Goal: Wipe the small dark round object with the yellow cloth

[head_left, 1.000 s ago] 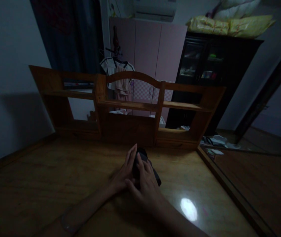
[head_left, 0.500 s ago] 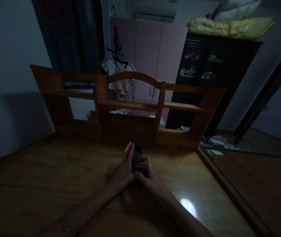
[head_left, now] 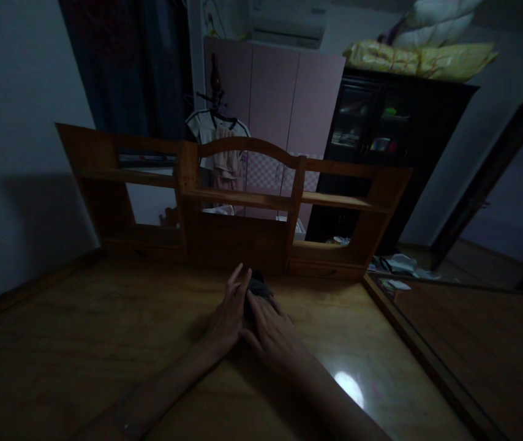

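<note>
A small dark bundle (head_left: 258, 288), which looks like folded cloth, lies between my hands over the wooden desk top (head_left: 119, 318). In the dim light I cannot make out its exact kind. My left hand (head_left: 231, 309) presses along its left side, fingers fairly straight and pointing away from me. From the right, my right hand (head_left: 270, 327) lies over the near part of the bundle, fingers close together. Its thumb reaches toward the left palm. Between them the hands grip the bundle and hide most of its near side.
Along the desk's back edge stands a low wooden shelf unit (head_left: 238, 196). A white wall (head_left: 18, 220) bounds the left. On the right, a raised wooden rim (head_left: 408, 337) separates the desk from another brown surface (head_left: 482, 343), with papers (head_left: 397, 285) at its far end.
My right hand has gone from bent, pinching fingers to straighter fingers laid over the bundle. The bundle looks more covered and compact. My left hand stays beside it. The view has shifted slightly.
</note>
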Motion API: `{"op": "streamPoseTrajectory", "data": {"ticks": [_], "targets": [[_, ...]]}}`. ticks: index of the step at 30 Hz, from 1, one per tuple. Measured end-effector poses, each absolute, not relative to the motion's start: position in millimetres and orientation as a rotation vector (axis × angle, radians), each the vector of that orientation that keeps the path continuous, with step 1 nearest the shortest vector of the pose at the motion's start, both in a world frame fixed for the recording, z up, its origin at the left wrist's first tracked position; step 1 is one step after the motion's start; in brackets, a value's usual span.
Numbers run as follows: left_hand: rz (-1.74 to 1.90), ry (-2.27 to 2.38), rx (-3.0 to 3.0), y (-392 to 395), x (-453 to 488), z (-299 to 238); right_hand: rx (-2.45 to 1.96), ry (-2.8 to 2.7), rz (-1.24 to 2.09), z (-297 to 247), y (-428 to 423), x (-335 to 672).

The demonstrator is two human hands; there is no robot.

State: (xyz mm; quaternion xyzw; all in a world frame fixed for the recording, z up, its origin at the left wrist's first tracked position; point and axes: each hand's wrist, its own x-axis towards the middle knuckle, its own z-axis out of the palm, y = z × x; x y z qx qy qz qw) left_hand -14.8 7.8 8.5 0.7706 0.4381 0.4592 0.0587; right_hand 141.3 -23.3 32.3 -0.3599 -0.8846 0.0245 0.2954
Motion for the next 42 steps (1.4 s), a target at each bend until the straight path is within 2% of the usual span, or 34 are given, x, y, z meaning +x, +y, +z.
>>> {"op": "streamPoseTrajectory", "data": {"ticks": [5, 16, 25, 35, 42], "targets": [[1.385, 1.305, 2.346, 4.9, -17.5, 11.2, -0.975, -2.313, 0.049, 30.6, -22.1, 139.3], [1.353, 1.311, 2.437, 3.7, -21.9, 8.2, -0.996, -2.242, 0.232, 35.8, -26.5, 139.6], [1.308, 1.363, 2.495, 2.8, -16.6, 12.9, -0.912, -2.21, 0.59, 36.2, -22.7, 153.5], [1.433, 1.194, 2.405, 4.6, -15.5, 6.5, -0.916, -2.518, 0.003, 54.2, -20.1, 159.5], [1.42, 1.225, 2.309, 1.1, -14.0, 9.5, -0.868, -2.543, -0.063, 51.4, -18.0, 158.8]]}}
